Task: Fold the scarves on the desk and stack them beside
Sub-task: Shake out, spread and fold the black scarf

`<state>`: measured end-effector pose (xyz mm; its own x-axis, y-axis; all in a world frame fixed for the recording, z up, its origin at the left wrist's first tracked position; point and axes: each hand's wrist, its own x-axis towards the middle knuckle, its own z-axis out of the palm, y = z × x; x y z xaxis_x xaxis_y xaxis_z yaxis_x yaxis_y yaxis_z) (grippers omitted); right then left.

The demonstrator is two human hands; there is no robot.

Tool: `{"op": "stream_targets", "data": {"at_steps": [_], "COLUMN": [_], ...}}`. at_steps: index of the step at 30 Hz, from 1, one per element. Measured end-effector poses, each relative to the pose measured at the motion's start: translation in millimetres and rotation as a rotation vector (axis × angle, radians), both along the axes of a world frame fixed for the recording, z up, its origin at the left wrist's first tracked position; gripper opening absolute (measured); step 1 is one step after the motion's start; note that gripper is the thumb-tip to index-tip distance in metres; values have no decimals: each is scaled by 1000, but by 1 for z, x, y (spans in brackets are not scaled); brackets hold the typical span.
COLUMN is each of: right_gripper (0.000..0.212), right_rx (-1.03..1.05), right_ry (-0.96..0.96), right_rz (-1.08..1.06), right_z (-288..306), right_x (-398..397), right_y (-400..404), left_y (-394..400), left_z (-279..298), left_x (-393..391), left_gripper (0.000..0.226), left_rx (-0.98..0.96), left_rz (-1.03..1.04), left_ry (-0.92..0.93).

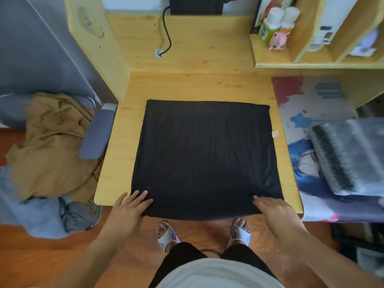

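Note:
A black scarf [204, 154] lies spread flat as a large rectangle on the wooden desk [197, 84], and its near edge hangs a little over the desk's front. My left hand [129, 206] rests flat on the scarf's near left corner with straight fingers. My right hand [272, 206] lies flat on the near right corner, fingers pointing left. A small white label [275, 133] shows at the scarf's right edge. A folded grey striped scarf [349, 156] sits to the right on a printed mat.
A printed mat [307, 113] covers the desk's right side. A shelf unit [311, 38] with bottles and a pink figure stands at the back right. A black cable [167, 34] runs at the back. A chair [97, 136] piled with brown clothes [52, 146] stands left.

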<state>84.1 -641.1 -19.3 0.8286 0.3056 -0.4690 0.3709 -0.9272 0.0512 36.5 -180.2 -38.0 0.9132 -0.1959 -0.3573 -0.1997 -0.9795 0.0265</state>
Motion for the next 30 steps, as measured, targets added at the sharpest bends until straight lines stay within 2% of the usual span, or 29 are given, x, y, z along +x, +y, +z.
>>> {"op": "stream_targets", "data": {"at_steps": [2, 3, 5, 7, 11, 13, 16, 19, 21, 24, 30], "right_gripper": [27, 21, 27, 35, 17, 22, 15, 34, 30, 23, 19], "right_rx": [-14, 31, 183, 301, 361, 442, 589, 662, 585, 532, 494], "right_ry": [120, 221, 365, 424, 362, 323, 291, 248, 156, 49, 80], "right_rz": [-23, -48, -146, -227, -309, -447, -679, -820, -814, -804, -737], "right_z": [22, 32, 52, 74, 96, 84, 44, 11, -5, -11, 8], "right_x": [20, 31, 57, 86, 158, 192, 210, 204, 203, 199, 199], "right_y": [2, 1, -4, -6, -8, -10, -14, -13, -14, -17, -22], "left_y": [3, 5, 11, 20, 23, 13, -4, -15, -19, -25, -32], "left_z": [28, 44, 77, 103, 125, 113, 70, 24, 7, 11, 41], "left_x": [15, 21, 37, 57, 123, 159, 198, 210, 209, 201, 181], "left_gripper": [44, 40, 30, 23, 20, 20, 18, 15, 22, 22, 16], "left_rx": [-41, -85, -239, -380, -530, -669, -807, -759, -682, -626, -763], "left_rz": [98, 177, 393, 525, 601, 762, 944, 995, 986, 901, 728], "left_ry": [251, 374, 559, 571, 442, 344, 217, 130, 66, -65, -447]}}
